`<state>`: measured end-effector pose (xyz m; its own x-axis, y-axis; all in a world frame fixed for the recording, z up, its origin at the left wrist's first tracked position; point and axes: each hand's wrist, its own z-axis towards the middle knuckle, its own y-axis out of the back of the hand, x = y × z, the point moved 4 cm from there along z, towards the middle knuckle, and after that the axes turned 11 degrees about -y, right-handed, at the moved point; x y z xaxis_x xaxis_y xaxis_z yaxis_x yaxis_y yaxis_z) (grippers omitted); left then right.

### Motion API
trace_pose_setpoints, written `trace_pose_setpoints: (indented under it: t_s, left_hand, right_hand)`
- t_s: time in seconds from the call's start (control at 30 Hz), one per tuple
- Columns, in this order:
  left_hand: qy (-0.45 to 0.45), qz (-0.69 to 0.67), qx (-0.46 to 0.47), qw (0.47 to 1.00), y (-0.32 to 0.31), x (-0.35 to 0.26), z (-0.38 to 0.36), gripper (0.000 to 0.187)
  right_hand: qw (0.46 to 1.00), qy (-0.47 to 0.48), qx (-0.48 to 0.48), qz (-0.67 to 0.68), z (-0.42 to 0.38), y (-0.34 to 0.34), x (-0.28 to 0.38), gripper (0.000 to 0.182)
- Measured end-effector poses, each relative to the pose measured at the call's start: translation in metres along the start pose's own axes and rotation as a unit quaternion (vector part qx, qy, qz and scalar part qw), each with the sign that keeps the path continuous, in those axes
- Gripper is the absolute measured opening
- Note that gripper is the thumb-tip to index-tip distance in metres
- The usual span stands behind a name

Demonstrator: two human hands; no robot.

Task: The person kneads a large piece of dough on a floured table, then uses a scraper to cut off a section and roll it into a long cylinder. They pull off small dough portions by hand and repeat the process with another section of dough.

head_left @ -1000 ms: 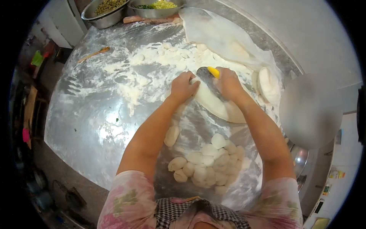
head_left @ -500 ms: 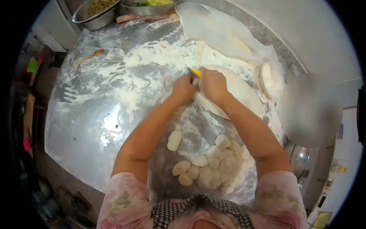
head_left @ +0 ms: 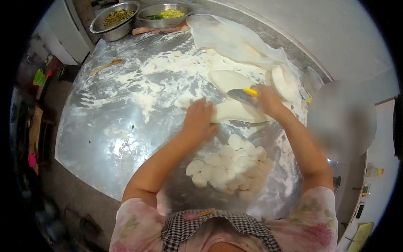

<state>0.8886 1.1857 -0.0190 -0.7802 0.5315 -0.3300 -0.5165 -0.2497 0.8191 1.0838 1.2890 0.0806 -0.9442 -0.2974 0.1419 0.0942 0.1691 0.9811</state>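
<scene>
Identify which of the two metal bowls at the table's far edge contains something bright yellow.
The right-hand bowl: it holds bright yellow pieces beside dark green ones, while the left-hand bowl holds a mottled brownish mix.

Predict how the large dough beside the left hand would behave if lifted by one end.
The large dough would probably sag and stretch, not stay stiff: it lies flat with soft, curved edges. It may feel fairly heavy, being far larger than the small dough pieces nearby. Flour scattered on the metal table might help it come free.
</scene>
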Motion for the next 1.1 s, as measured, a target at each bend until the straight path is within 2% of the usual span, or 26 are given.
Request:
trace_pose_setpoints:
  t_s: [0.1,0.2,0.4,0.5,0.6,0.7,0.8,0.83,0.93,0.97,1.1]
  left_hand:
    - [-0.036,-0.020,0.020,0.999,-0.027,-0.002,0.020,0.076]
    - [0.023,-0.059,0.163,0.985,-0.043,-0.003,0.028,0.074]
    - [0.064,-0.115,0.169,0.977,-0.050,0.004,0.042,0.063]
    - [0.044,-0.116,0.136,0.983,-0.056,0.005,0.043,0.057]
    - [0.091,-0.180,0.191,0.961,-0.054,-0.014,0.032,0.055]
    - [0.096,-0.196,0.242,0.946,-0.033,-0.047,-0.010,0.059]
    - [0.173,-0.200,0.263,0.928,-0.005,-0.047,-0.037,0.065]
    - [0.214,-0.191,0.285,0.915,0.003,-0.047,-0.037,0.070]
    - [0.076,-0.109,0.087,0.987,0.002,-0.045,-0.026,0.071]
    - [0.111,-0.151,0.130,0.974,-0.009,-0.049,-0.014,0.073]
    - [0.069,-0.124,0.114,0.983,-0.063,-0.077,0.025,0.071]
  right_hand:
    - [1.000,0.024,0.009,0.006,0.000,-0.021,-0.005,0.032]
    - [1.000,0.022,0.007,-0.002,0.010,-0.041,-0.006,0.032]
    - [1.000,0.016,0.020,-0.001,0.029,-0.062,-0.003,0.028]
    - [0.999,0.022,-0.026,0.017,0.034,-0.072,-0.003,0.024]
    - [1.000,0.007,0.007,0.023,0.033,-0.072,-0.005,0.022]
    - [0.998,0.025,0.041,0.031,0.025,-0.067,-0.004,0.024]
    - [0.985,0.031,0.034,0.169,-0.004,-0.045,-0.019,0.027]
    - [0.988,0.036,0.034,0.146,-0.008,-0.032,-0.030,0.028]
    - [0.995,0.071,0.035,0.062,-0.014,-0.007,-0.065,0.028]
    - [0.994,0.099,0.030,0.021,-0.013,-0.010,-0.076,0.028]
    - [0.984,0.134,0.084,-0.086,-0.009,-0.021,-0.079,0.029]
